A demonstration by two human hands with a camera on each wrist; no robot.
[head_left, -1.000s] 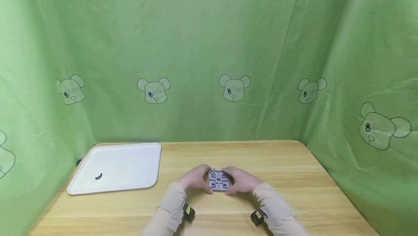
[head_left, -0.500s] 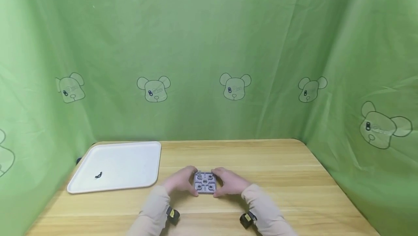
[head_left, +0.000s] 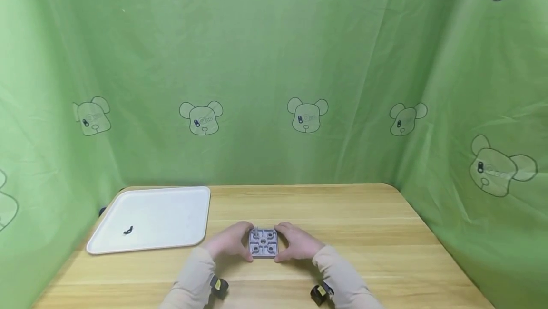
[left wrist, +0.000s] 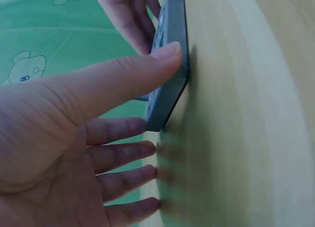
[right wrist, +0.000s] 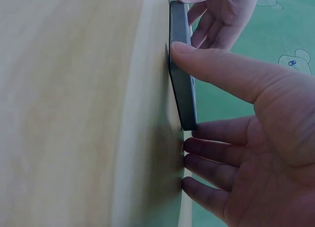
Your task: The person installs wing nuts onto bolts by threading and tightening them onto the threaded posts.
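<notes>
A square grey metal plate [head_left: 263,242] with a raised pattern and several round holes lies on the wooden table, between both hands. From its far left corner a short metal post [head_left: 256,231] stands up. My left hand [head_left: 232,241] holds the plate's left side, the thumb on the near edge and the index finger at the far corner. On the opposite side, my right hand [head_left: 298,242] grips it the same way. Both wrist views show the thumbs on the dark edge [left wrist: 170,89] of the plate, while the other fingers stretch out with their tips near the tabletop.
A white tray [head_left: 167,216] occupies the table's left side, with a small black piece [head_left: 128,230] on it. The wooden table [head_left: 364,233] extends right of the hands. Green curtains [head_left: 257,157] enclose the back and both sides.
Both hands have moved left together with the plate and slightly toward the person. The plate remains between them, and the tray and black piece have stayed put.
</notes>
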